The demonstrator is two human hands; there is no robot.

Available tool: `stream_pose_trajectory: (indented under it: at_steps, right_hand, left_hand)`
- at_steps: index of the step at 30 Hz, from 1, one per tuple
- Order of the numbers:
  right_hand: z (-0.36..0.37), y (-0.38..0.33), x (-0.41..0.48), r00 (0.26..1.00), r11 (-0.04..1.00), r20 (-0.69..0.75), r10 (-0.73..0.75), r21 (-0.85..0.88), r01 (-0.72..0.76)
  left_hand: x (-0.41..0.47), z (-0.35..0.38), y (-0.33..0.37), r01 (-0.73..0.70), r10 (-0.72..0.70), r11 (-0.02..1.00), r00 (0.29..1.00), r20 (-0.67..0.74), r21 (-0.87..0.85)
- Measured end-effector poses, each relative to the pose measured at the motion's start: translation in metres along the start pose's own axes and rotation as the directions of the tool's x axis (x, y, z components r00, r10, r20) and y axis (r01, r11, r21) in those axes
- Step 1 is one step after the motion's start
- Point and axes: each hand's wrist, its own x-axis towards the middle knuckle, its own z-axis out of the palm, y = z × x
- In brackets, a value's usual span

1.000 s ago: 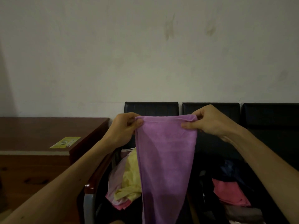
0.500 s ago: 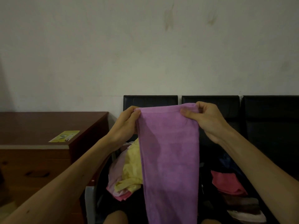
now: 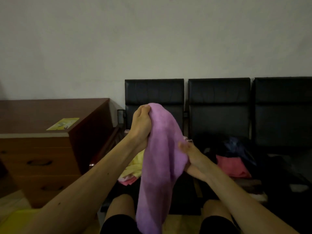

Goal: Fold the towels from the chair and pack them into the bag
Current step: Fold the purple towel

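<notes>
Gripping purple towel (image 3: 160, 149) — left hand (image 3: 141, 127) above right hand (image 3: 194, 162).

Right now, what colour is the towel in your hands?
Purple towel, plain with no pattern; the head view shows it best.

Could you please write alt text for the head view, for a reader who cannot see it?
A person's left hand grips the top of a purple towel that hangs between their knees, while the right hand holds its edge lower down. A yellow towel and a pink towel lie on black chairs behind, beside a wooden cabinet.
</notes>
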Motion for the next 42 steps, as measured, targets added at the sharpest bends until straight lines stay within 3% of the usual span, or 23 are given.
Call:
stream_pose_trajectory:
  at_steps: [4, 8, 11, 13, 15, 16, 17, 18, 20, 21, 22, 23, 27, 28, 29, 31, 32, 36, 39, 42]
  right_hand:
    - [-0.003, 0.047, -0.007, 0.993, 0.984, 0.011, 0.121, -0.137, -0.118]
    - [-0.001, 0.047, -0.012, 0.999, 0.985, 0.002, 0.047, -0.166, -0.046]
    - [0.001, 0.030, -0.020, 0.998, 0.969, -0.051, -0.023, -0.245, 0.010]
    - [-0.001, 0.017, -0.024, 0.999, 0.964, -0.033, -0.025, -0.265, 0.016]
    - [0.020, 0.006, -0.022, 0.995, 0.973, -0.072, -0.065, -0.226, 0.047]
    - [0.022, 0.005, -0.029, 0.978, 0.966, -0.136, -0.156, -0.227, 0.123]
    - [0.019, 0.006, -0.033, 0.910, 0.939, -0.275, -0.309, -0.238, 0.247]
    - [0.023, 0.002, -0.031, 0.868, 0.926, -0.354, -0.348, -0.274, 0.259]
    - [0.033, -0.013, -0.026, 0.966, 0.968, -0.193, -0.173, -0.215, 0.131]
    - [0.038, -0.021, -0.021, 0.988, 0.979, -0.145, -0.051, -0.202, 0.021]
    - [0.034, -0.027, -0.020, 0.993, 0.987, -0.112, -0.037, -0.162, 0.019]
    - [0.026, -0.033, -0.025, 0.994, 0.990, -0.081, -0.068, -0.132, 0.056]
    - [0.036, -0.049, -0.015, 0.973, 0.990, -0.185, -0.135, -0.054, 0.127]
    - [0.035, -0.052, -0.013, 0.969, 0.989, -0.200, -0.145, -0.061, 0.135]
    - [0.030, -0.055, -0.011, 0.967, 0.985, -0.197, -0.163, -0.080, 0.150]
    - [0.026, -0.061, -0.012, 0.964, 0.981, -0.189, -0.185, -0.091, 0.171]
    - [0.025, -0.063, -0.011, 0.961, 0.980, -0.200, -0.193, -0.094, 0.178]
    - [0.015, -0.073, -0.005, 0.926, 0.976, -0.320, -0.199, -0.152, 0.157]
    - [-0.002, -0.070, 0.004, 0.885, 0.978, -0.428, -0.182, -0.171, 0.118]
    - [-0.011, -0.056, 0.019, 0.893, 0.997, -0.444, -0.076, -0.048, 0.061]
  left_hand:
    - [0.004, -0.011, -0.007, 0.106, -0.114, 0.988, 0.991, -0.071, -0.111]
    - [0.018, -0.033, -0.016, 0.127, -0.139, 0.989, 0.976, -0.166, -0.082]
    - [0.027, -0.055, -0.035, 0.156, -0.138, 0.987, 0.954, -0.265, 0.047]
    - [0.030, -0.066, -0.054, 0.231, -0.220, 0.973, 0.931, -0.292, 0.002]
    - [0.027, -0.072, -0.072, 0.333, -0.340, 0.940, 0.906, -0.252, -0.072]
    - [0.024, -0.071, -0.079, 0.378, -0.389, 0.921, 0.898, -0.207, -0.094]
    - [0.021, -0.070, -0.084, 0.417, -0.429, 0.903, 0.890, -0.158, -0.100]
    - [0.016, -0.069, -0.088, 0.446, -0.458, 0.887, 0.883, -0.099, -0.121]
    - [0.006, -0.064, -0.093, 0.484, -0.487, 0.858, 0.873, 0.030, -0.170]
    - [0.000, -0.062, -0.093, 0.502, -0.494, 0.845, 0.865, 0.089, -0.188]
    - [-0.006, -0.060, -0.096, 0.518, -0.495, 0.825, 0.855, 0.152, -0.226]
    - [-0.014, -0.057, -0.096, 0.532, -0.484, 0.800, 0.846, 0.224, -0.279]
    - [-0.049, -0.045, -0.090, 0.675, -0.549, 0.646, 0.735, 0.398, -0.355]
    - [-0.057, -0.041, -0.084, 0.624, -0.506, 0.748, 0.757, 0.414, -0.226]
    - [-0.063, -0.039, -0.084, 0.599, -0.442, 0.785, 0.722, 0.532, -0.160]
    - [-0.067, -0.040, -0.086, 0.671, -0.440, 0.728, 0.617, 0.653, -0.142]
    - [-0.067, -0.042, -0.088, 0.647, -0.451, 0.758, 0.607, 0.655, -0.078]
    - [-0.071, -0.040, -0.088, 0.490, -0.412, 0.870, 0.672, 0.616, 0.047]
    - [-0.070, -0.044, -0.078, 0.467, -0.380, 0.884, 0.720, 0.580, -0.001]
    - [-0.064, -0.043, -0.059, 0.409, -0.305, 0.911, 0.757, 0.578, -0.056]
